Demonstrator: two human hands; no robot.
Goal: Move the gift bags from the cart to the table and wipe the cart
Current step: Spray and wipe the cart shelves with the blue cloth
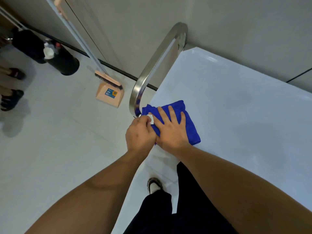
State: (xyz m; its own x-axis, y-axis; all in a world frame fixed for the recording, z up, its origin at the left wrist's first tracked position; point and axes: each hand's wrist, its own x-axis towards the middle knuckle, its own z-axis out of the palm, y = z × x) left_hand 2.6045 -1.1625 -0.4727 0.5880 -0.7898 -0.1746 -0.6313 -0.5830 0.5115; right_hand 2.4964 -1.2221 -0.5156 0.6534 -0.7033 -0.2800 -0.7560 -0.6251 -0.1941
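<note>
At the far left edge, a second person's shoes [12, 98] were cut off by the frame. Two black bins [62, 61] stood against the wall, and a broom [108, 80] was propped in a dustpan [109, 95] beside them. Between these and the cart [236, 107] a wide stretch of pale floor [50, 149] lay open.

The cart's steel handle [152, 68] arched up at its left end, close to the wall. The white top ran away to the right, where it was cut off by the frame; its near edge was partly hidden by the arms.

A folded blue cloth [175, 107] was laid at the cart's left corner, touching the handle's foot, its long axis slanted from that foot toward the near right. A small white tag [151, 119] at its left edge was pinched by the curled fingers of the left hand [139, 132]. The right hand [170, 129] was pressed flat on the cloth, fingers straight and spread, pointing away from the person. The cloth's near edge was hidden beneath both hands.

Below, a shoe [154, 184] and dark trousers [168, 213] were seen.
</note>
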